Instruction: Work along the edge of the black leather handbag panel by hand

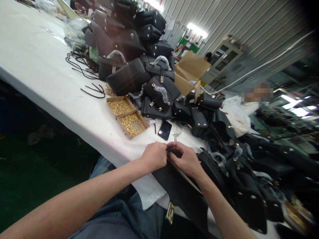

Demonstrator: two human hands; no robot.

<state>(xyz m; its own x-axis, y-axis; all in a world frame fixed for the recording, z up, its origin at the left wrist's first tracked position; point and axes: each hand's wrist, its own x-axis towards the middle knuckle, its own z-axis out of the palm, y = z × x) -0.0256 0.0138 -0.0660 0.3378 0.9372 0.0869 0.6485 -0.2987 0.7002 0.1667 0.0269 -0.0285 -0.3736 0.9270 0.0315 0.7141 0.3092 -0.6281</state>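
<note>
A black handbag [184, 189] lies across the table edge over my lap, with a gold clasp [170, 212] hanging at its lower end. My left hand [155, 155] is closed in a fist at the bag's far end. Right beside it, my right hand [183, 158] curls its fingers and thumb around the dark edge of the same bag. Both hands nearly touch there. Whatever small part sits between the fingertips is hidden. Beyond the hands lies a black phone [164, 130] on the white table.
Two cardboard trays of small gold hardware [133, 124] stand on the white table [50, 71]. Black handbags [129, 76] are piled behind, more at right [249, 192]. Black cords [94, 91] lie at left. An open carton [190, 71] stands behind the pile; a person is farther back.
</note>
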